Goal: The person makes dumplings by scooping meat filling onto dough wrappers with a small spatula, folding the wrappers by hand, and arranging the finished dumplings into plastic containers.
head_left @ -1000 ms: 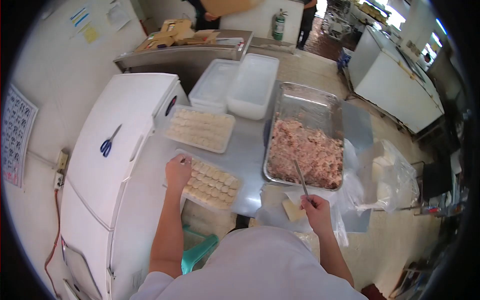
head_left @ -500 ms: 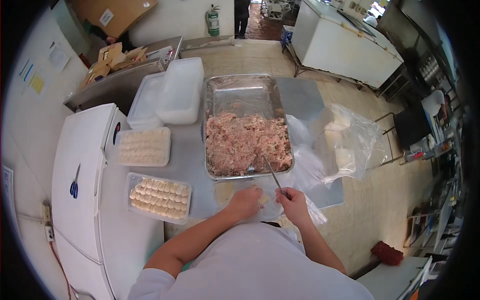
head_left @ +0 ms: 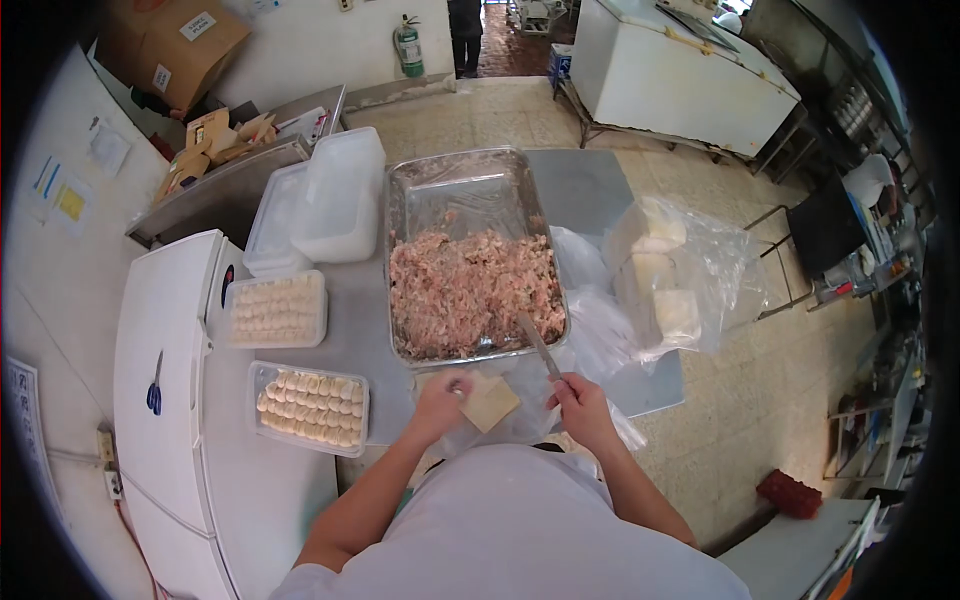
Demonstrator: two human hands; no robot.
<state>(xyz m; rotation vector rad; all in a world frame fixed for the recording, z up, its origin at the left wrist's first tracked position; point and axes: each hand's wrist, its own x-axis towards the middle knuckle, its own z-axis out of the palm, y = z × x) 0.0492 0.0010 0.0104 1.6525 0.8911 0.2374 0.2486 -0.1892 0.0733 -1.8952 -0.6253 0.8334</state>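
Note:
My right hand point(head_left: 583, 406) grips the handle of a flat metal spreading knife point(head_left: 540, 347); the blade tip is at the near edge of the ground meat mixture point(head_left: 470, 290). That mixture fills the near part of a deep steel tray point(head_left: 399, 190). My left hand point(head_left: 440, 408) is curled and partly blurred, with something small and pale at its fingers that I cannot make out. Just right of it lies a square dough wrapper point(head_left: 490, 402) on clear plastic. Rows of formed dumplings point(head_left: 312, 405) sit in an open plastic container point(head_left: 262, 440) to the left.
A second filled container point(head_left: 277, 310) and stacked translucent tubs point(head_left: 340, 195) stand left of the tray. At right, a plastic bag point(head_left: 735, 270) holds pale blocks of wrappers point(head_left: 655, 275). A white fridge point(head_left: 165, 320) borders the left; a person's legs point(head_left: 466, 40) show at the doorway.
My left hand has moved left, away from my right hand, uncovering the square wrapper. The knife has turned to show its flat blade. The view has shifted slightly, and the cardboard box has tilted.

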